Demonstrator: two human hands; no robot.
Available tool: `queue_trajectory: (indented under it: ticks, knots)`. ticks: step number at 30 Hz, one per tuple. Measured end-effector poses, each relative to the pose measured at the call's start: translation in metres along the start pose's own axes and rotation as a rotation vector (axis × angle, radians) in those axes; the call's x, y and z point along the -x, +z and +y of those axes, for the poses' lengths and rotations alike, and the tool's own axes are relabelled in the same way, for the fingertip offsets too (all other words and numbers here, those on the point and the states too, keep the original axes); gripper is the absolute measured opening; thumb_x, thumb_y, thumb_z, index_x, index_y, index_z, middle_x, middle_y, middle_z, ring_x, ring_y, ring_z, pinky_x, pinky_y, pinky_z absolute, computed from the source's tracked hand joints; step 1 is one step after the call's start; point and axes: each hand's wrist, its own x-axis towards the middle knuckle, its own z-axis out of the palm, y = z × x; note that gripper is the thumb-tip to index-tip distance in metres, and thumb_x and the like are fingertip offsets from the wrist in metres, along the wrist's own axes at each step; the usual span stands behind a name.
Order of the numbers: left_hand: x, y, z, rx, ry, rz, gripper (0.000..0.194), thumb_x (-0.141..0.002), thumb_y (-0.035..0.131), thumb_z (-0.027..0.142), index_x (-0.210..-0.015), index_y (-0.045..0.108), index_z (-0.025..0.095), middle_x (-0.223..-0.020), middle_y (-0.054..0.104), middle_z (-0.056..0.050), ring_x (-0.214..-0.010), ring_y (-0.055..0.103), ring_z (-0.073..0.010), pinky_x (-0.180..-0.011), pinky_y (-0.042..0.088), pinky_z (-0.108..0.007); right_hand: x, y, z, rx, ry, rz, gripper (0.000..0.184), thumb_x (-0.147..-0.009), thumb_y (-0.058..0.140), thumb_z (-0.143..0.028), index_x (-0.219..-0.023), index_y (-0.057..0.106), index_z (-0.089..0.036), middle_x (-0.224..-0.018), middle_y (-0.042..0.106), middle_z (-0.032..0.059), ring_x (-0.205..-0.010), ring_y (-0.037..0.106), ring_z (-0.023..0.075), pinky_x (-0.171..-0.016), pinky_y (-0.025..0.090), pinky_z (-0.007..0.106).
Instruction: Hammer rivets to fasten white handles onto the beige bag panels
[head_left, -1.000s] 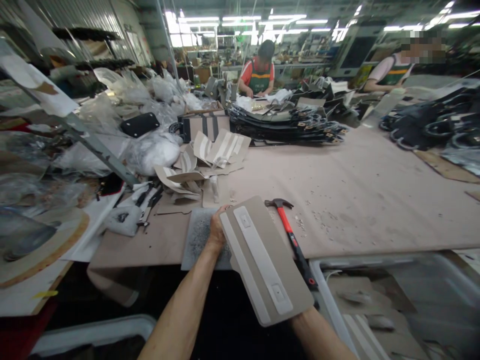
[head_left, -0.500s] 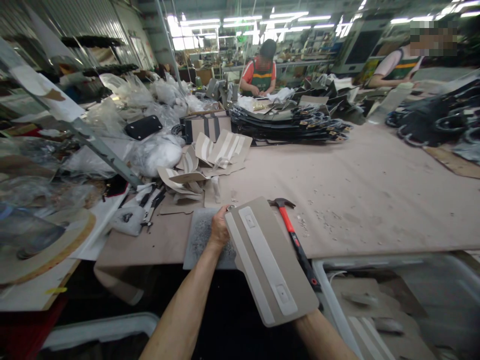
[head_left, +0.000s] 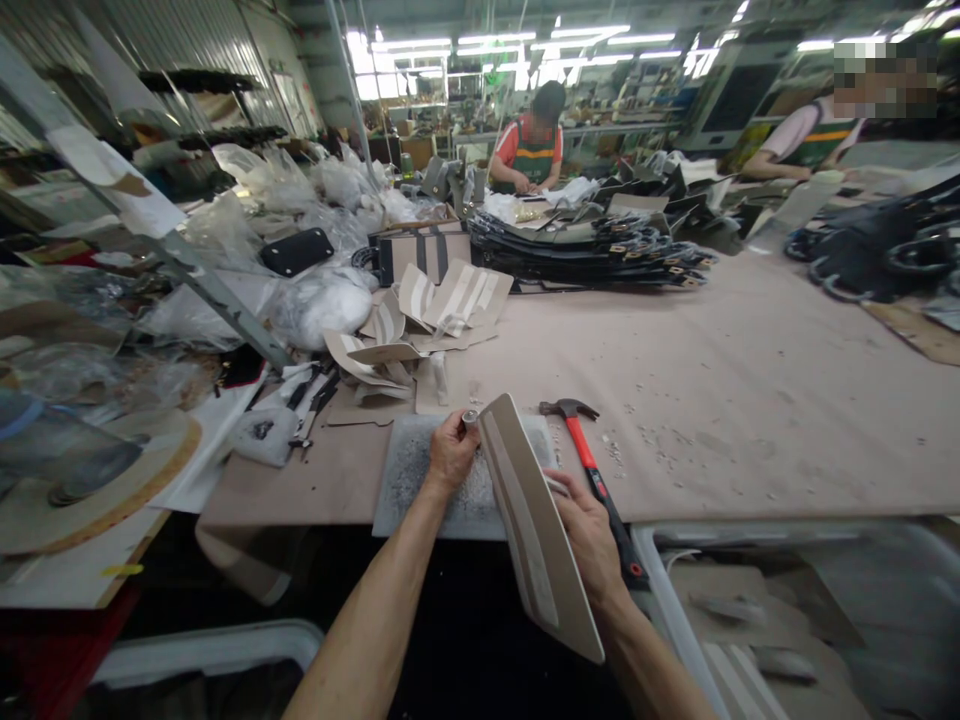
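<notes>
My left hand (head_left: 453,452) is closed around a small metal cylinder, perhaps a punch (head_left: 470,418), whose round end shows above the fingers. Close beside it, a stiff beige panel (head_left: 536,520) with pale strips along its face is tilted nearly edge-on. My right hand (head_left: 589,530) grips this panel from its right side; a pale loop or strip shows by the fingers, and I cannot make out what it is. Under both hands lies a pitted whitish board (head_left: 405,470). A claw hammer (head_left: 583,450) with a red and black handle rests just right of the panel.
Similar beige panels (head_left: 465,295) lie heaped beyond the board. A plastic bin (head_left: 649,560) holding more panels stands at the lower right. Black straps (head_left: 555,255) are stacked farther back, small bits scatter the table (head_left: 750,400), and two people work across it.
The panel has turned from face-on to nearly edge-on, and its lower end has swung left. My right hand, formerly hidden behind it, now shows. The metal cylinder in my left hand is more visible.
</notes>
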Motion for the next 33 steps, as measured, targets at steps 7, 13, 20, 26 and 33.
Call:
queue_trajectory:
  ticks: [7, 13, 20, 26, 33]
  knots:
    - [0.0, 0.0, 0.0, 0.01, 0.019, -0.018, 0.026, -0.08, 0.061, 0.025, -0.104, 0.068, 0.016, -0.098, 0.074, -0.007, -0.088, 0.067, -0.0182, -0.078, 0.05, -0.027, 0.013, 0.001, -0.012, 0.465, -0.393, 0.097, 0.027, -0.091, 0.053, -0.033, -0.111, 0.064, -0.018, -0.062, 0.053, -0.004, -0.048, 0.046, 0.0099, -0.048, 0.043, 0.023]
    - [0.003, -0.004, 0.014, -0.026, 0.008, -0.035, 0.021, -0.075, 0.063, 0.022, -0.093, 0.071, 0.016, -0.091, 0.074, -0.004, -0.082, 0.066, -0.0172, -0.073, 0.049, -0.025, 0.014, 0.006, -0.008, 0.634, -0.675, 0.08, 0.029, -0.092, 0.055, -0.026, -0.12, 0.058, -0.019, -0.098, 0.07, 0.008, -0.073, 0.067, 0.0163, -0.066, 0.056, 0.028]
    - [0.001, -0.004, 0.008, -0.022, 0.003, 0.006, 0.029, -0.071, 0.063, 0.02, -0.1, 0.07, 0.016, -0.091, 0.075, -0.003, -0.08, 0.066, -0.0166, -0.074, 0.05, -0.025, 0.016, 0.006, -0.003, 0.706, -0.752, 0.059, 0.032, -0.092, 0.057, -0.028, -0.123, 0.055, -0.018, -0.104, 0.07, 0.0104, -0.091, 0.07, 0.0212, -0.076, 0.06, 0.031]
    - [0.001, -0.003, 0.004, -0.018, 0.017, -0.011, 0.029, -0.074, 0.06, 0.021, -0.101, 0.069, 0.016, -0.09, 0.074, -0.002, -0.079, 0.065, -0.0156, -0.073, 0.049, -0.024, 0.018, 0.008, 0.002, 0.726, -0.741, 0.026, 0.035, -0.092, 0.058, -0.03, -0.125, 0.054, -0.019, -0.103, 0.07, 0.0107, -0.087, 0.07, 0.0208, -0.073, 0.06, 0.031]
    - [0.001, -0.004, 0.006, -0.017, 0.032, -0.018, 0.026, -0.074, 0.06, 0.02, -0.098, 0.07, 0.016, -0.089, 0.073, -0.002, -0.08, 0.064, -0.0157, -0.074, 0.049, -0.024, 0.018, 0.007, 0.004, 0.741, -0.754, 0.013, 0.035, -0.092, 0.058, -0.029, -0.125, 0.053, -0.018, -0.105, 0.069, 0.0109, -0.094, 0.069, 0.0225, -0.078, 0.059, 0.033]
